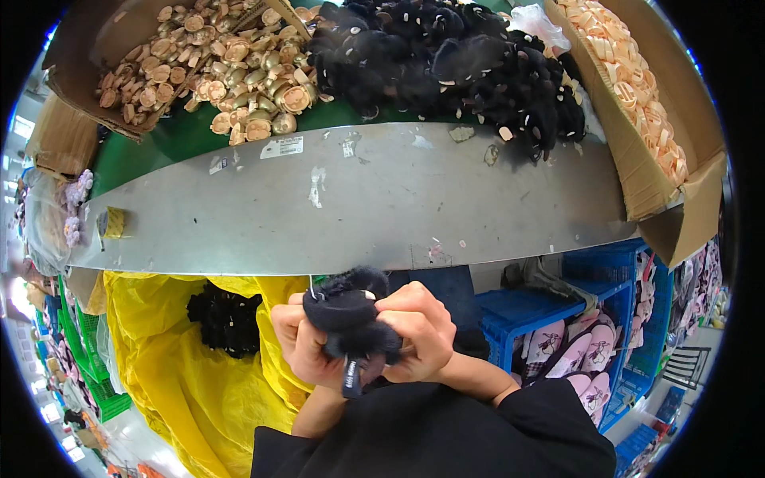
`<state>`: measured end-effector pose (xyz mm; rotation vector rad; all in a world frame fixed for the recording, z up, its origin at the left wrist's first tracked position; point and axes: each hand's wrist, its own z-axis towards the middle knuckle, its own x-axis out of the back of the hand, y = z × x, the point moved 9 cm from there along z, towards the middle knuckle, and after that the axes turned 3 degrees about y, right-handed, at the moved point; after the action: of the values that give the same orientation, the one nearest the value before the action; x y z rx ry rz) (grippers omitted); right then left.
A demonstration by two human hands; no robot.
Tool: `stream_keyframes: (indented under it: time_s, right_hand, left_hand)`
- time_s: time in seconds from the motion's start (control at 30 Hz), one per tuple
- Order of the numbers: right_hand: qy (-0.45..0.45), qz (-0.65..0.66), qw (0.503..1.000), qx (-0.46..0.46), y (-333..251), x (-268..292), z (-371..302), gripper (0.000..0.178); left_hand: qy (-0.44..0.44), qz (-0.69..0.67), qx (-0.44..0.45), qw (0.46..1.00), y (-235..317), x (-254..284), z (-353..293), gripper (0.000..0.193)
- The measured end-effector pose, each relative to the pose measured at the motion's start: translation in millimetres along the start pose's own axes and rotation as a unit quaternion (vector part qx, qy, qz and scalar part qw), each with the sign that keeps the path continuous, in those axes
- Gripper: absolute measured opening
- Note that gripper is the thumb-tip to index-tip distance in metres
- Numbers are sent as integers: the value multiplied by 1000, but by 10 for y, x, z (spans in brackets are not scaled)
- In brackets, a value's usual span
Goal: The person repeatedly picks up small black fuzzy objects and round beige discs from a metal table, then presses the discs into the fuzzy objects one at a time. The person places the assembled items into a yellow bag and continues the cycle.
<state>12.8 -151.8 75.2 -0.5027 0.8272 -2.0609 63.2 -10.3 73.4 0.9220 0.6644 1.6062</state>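
Gold-coloured parts (263, 80) far left, then a yellow bag (159, 382) with some black fuzzy bits (225, 319) inside, so partway, I'd guess. Left hand (301, 346) and right hand (422, 331) both clutch one black fuzzy piece (341, 309). Big black heap (470, 64) left, metal tabletop (382, 199) in between. Blue crates (518, 309) and a carton (641, 187) crowd the right.

Bright | glare far left | metal tabletop (263, 219) sheen | edges bowed

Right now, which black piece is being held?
The black piece between the left hand and right hand; the others lie in the far black heap or yellow bag.
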Motion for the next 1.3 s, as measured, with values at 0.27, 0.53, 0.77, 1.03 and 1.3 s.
stream_keyframes:
  time_s: [0.27, 0.53, 0.77, 1.03, 1.3]
  right_hand:
    - [-94, -114, 986, 71, 160, 32, 122, 24]
    - [-181, -201, 940, 207, 64, -21, -72, 9]
    - [-165, 15, 985, -38, 446, 171, 59, 51]
    - [-278, 2, 953, -117, 523, 78, 3, 66]
    - [-262, -5, 961, -90, 456, 190, 17, 63]
  left_hand:
    - [-155, -150, 136, 967, -512, -327, 31, 63]
    - [-258, -76, 116, 956, -329, -308, 123, 72]
    - [-195, -35, 42, 979, -342, -285, -78, 69]
    - [-218, -43, -42, 974, -181, -401, -13, 54]
    - [-221, 0, -98, 970, -64, -456, -32, 53]
